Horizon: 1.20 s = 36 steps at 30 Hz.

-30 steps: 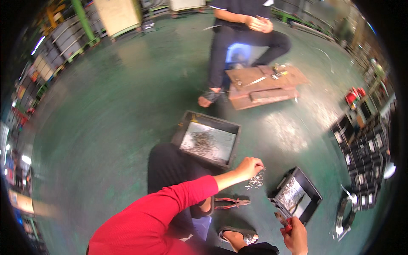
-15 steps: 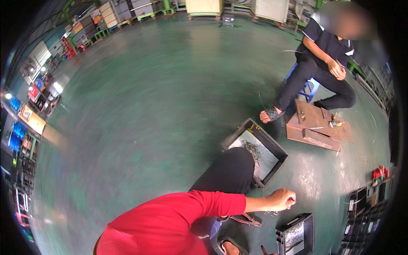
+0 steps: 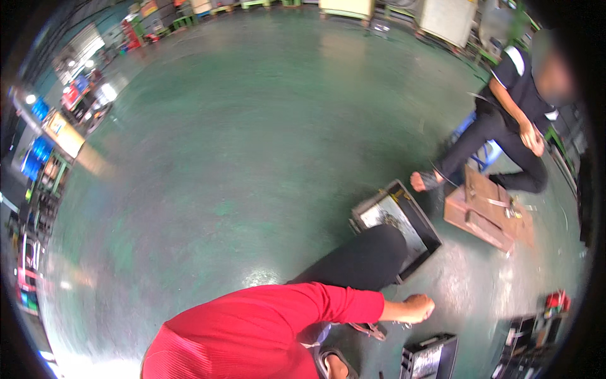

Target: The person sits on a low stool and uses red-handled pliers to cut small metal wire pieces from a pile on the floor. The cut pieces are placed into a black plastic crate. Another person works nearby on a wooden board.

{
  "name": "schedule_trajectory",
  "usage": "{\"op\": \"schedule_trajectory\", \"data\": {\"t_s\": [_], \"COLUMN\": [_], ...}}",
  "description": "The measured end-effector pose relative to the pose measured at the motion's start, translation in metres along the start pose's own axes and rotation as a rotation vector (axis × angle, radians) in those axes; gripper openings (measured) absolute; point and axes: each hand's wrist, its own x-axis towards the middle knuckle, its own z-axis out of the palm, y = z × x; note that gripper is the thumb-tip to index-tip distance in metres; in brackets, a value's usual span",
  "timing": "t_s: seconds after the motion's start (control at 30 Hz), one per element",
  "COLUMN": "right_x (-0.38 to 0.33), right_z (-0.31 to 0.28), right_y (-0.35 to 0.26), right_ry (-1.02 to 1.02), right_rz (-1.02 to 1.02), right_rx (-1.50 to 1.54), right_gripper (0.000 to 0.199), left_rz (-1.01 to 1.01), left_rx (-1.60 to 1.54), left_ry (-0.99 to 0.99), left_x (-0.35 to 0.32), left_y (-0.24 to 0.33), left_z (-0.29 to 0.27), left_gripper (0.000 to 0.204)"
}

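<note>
My left hand point(image 3: 419, 309), at the end of a red sleeve, is closed above the floor on the right. Whatever its fingers hold, if anything, is too small or hidden to make out. Just below the wrist lie small, shiny metal bits point(image 3: 402, 325). Beside them, partly under the forearm, is a tool with reddish handles, resembling pliers point(image 3: 371, 331). A small dark crate point(image 3: 449, 357) with a pale inside stands below the hand. My right hand is out of sight.
Beyond my bent knee point(image 3: 372, 249) sits a larger dark crate point(image 3: 429, 235) holding thin dark pieces. A co-worker point(image 3: 499, 132) sits on a blue stool point(image 3: 486, 155) by a brown metal block point(image 3: 483, 218). Racks point(image 3: 530, 335) stand at the lower right.
The view has shifted, so the crates, block and co-worker appear farther right and lower. My left hand stays closed over nearly the same spot, its fingers now turned more out of sight.
</note>
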Motion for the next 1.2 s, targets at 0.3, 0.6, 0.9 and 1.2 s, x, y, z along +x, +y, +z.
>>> {"op": "schedule_trajectory", "data": {"t_s": [0.3,0.6,0.9,1.2], "right_x": [-0.033,-0.047,-0.050,-0.039], "right_z": [-0.051,-0.089,-0.115,-0.103], "right_y": [-0.084,-0.096,-0.107,-0.109], "right_ry": [0.193,0.600,0.366,0.440], "right_rz": [0.175,0.360,0.172,-0.122], "right_rx": [0.003,0.732,1.063,0.976], "right_gripper": [0.023,0.030,0.027,0.031], "left_rz": [-0.005,0.126,-0.260,-0.288], "left_rx": [-0.305,-0.664,-0.793,-0.724], "left_ry": [-0.123,-0.445,-0.790,-0.759], "left_x": [-0.015,0.029,0.009,-0.001], "left_y": [0.046,0.125,0.141,0.147], "left_z": [-0.008,-0.011,-0.016,-0.024], "left_gripper": [0.035,0.018,0.026,0.028]}}
